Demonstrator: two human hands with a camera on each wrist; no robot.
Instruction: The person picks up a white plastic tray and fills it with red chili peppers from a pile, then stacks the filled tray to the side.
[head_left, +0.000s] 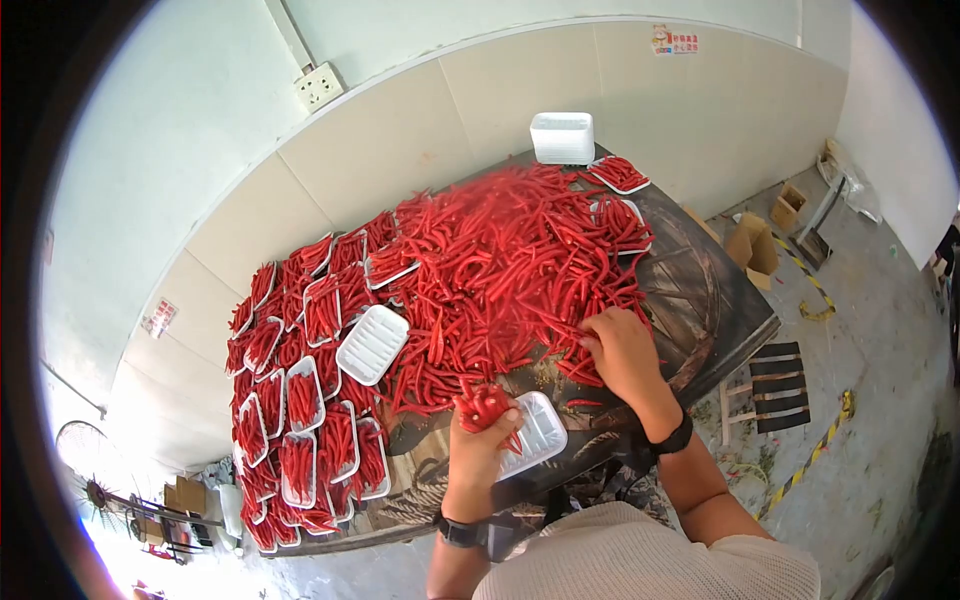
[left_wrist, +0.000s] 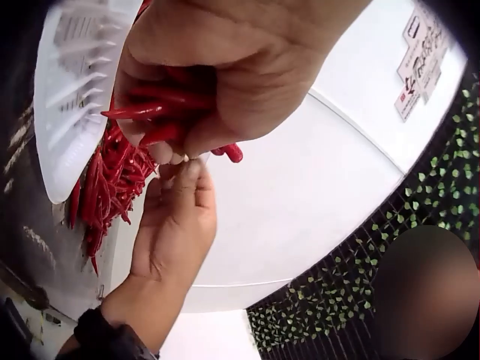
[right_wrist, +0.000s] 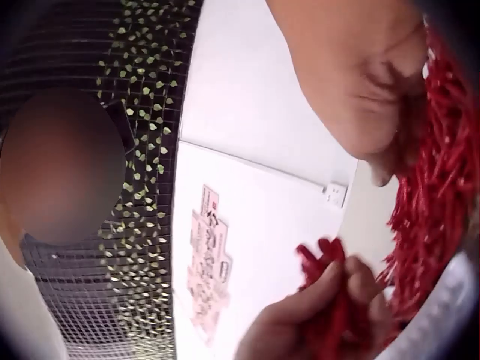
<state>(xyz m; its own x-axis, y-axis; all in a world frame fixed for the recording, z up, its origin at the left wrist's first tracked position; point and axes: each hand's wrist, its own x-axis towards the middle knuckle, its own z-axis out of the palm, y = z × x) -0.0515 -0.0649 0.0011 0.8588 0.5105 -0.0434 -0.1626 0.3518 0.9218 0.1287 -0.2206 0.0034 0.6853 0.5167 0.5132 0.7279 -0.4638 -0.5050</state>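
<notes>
The left hand (head_left: 478,455) grips a bunch of red chilies (head_left: 482,408) above the near edge of an empty white ribbed tray (head_left: 540,436). In the left wrist view the left hand (left_wrist: 225,67) curls round the chilies (left_wrist: 169,105), whose tips stick out. The right hand (head_left: 625,358) is at the near right edge of the big chili pile (head_left: 520,260), fingers bent down toward it. In the right wrist view the right hand (right_wrist: 367,82) is beside the pile (right_wrist: 442,172); its fingertips are partly hidden, and whether they hold a chili is unclear.
Filled chili trays (head_left: 300,468) cover the table's left side. An empty tray (head_left: 373,345) lies against the pile. A stack of white trays (head_left: 562,138) stands at the back, near a filled tray (head_left: 620,174). Cardboard boxes (head_left: 752,248) and a slatted stool (head_left: 778,387) are on the floor at right.
</notes>
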